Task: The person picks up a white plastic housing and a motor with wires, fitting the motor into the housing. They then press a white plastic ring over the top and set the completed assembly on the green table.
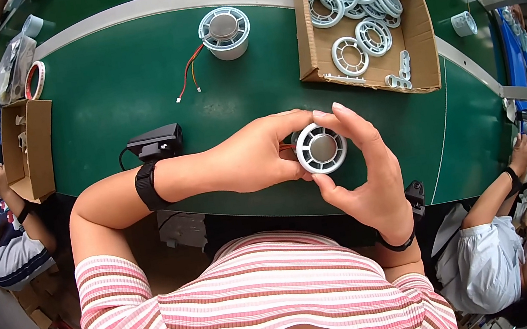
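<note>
Between my two hands is a round white housing (301, 150) with a spoked ring on top and a silver disc at its centre. My left hand (268, 150) grips it from the left, with red wires showing by the fingers. My right hand (367, 173) curves around its right side, thumb at the lower rim and fingers near the top edge. Farther off on the green table stands a similar unit (229, 50) with a pale blue spoked ring and silver disc. Its red and orange wires (188, 77) trail left to small white connectors.
An open cardboard box (422, 38) at the far right holds several pale spoked rings (349, 56) and small plastic pieces. Another cardboard box (41, 150) and a roll of tape (35, 80) are at the left. Co-workers sit on both sides. A white cup-shaped part (463, 24) lies beyond the right box.
</note>
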Available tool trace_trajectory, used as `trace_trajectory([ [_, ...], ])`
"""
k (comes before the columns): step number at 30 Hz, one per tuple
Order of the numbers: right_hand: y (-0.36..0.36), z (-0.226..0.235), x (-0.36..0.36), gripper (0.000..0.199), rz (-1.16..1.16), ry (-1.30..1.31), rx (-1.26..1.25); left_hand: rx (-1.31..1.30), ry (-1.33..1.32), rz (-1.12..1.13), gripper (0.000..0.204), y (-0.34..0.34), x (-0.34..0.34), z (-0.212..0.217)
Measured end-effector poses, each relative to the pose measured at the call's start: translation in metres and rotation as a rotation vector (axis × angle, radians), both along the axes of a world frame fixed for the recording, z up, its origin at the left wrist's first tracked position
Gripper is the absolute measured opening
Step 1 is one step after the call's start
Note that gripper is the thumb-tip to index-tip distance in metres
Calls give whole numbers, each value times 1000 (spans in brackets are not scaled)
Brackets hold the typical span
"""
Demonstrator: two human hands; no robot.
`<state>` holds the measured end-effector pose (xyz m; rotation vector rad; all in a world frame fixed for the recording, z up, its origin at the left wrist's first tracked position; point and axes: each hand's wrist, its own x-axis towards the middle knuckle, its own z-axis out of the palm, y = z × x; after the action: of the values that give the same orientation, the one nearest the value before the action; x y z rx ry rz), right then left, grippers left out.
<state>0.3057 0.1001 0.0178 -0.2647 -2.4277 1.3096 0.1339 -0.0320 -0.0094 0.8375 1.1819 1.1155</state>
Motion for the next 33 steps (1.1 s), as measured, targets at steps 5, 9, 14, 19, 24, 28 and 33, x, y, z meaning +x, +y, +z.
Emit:
trace_trajectory([
  [5, 4, 2, -1, 76, 82, -26, 10, -29, -19, -43, 64, 0, -6, 5],
  [9, 7, 5, 1, 74, 68, -52, 76, -138, -248, -196, 67, 1, -21, 7],
  [14, 4, 4, 5, 71, 36, -80, 186, -28, -328, -147, 70, 2, -20, 1],
  [19, 7, 3, 6, 71, 30, -101, 193, -154, -342, -105, 69, 5, -21, 5],
  [24, 6, 1, 5, 71, 28, -88, 190, -228, -433, -95, 67, 8, -23, 7],
  [28, -2, -6, 4, 73, -3, -26, 290, -167, -405, -79, 59, 7, -19, 4],
  [33, -2, -7, 17, 66, -117, -24, 426, 123, 303, 59, 55, -5, -2, 21],
])
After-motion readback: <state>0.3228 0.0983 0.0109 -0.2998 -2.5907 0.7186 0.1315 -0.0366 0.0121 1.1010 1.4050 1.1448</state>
